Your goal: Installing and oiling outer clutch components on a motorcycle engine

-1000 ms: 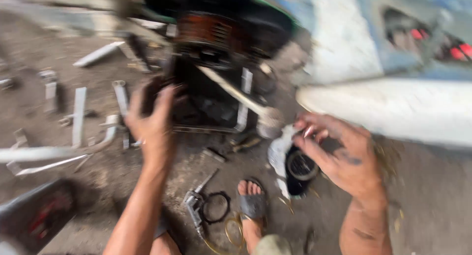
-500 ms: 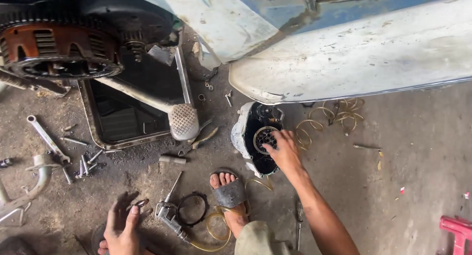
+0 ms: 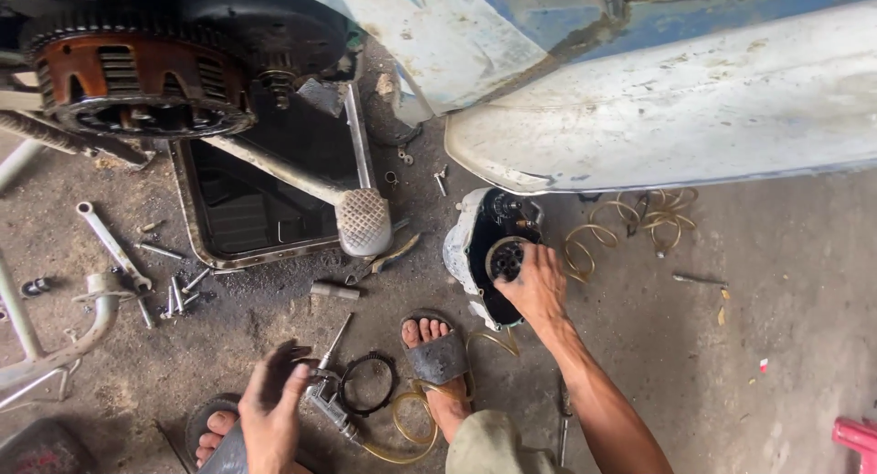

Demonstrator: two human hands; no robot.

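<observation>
Left hand (image 3: 274,405) hovers with fingers spread loosely over the air tool (image 3: 327,403) on the floor, its yellow hose (image 3: 402,437) curling off to that hand's right. Farther right, I see my right hand (image 3: 534,287) with fingertips pressed on the round part inside the engine cover (image 3: 480,246). That metal cover looks heavy, stiff and greasy; I'd grip its outer rim.

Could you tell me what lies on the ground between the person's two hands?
In the head view, a sandalled foot and a dark ring lie between left hand and right hand.
</observation>
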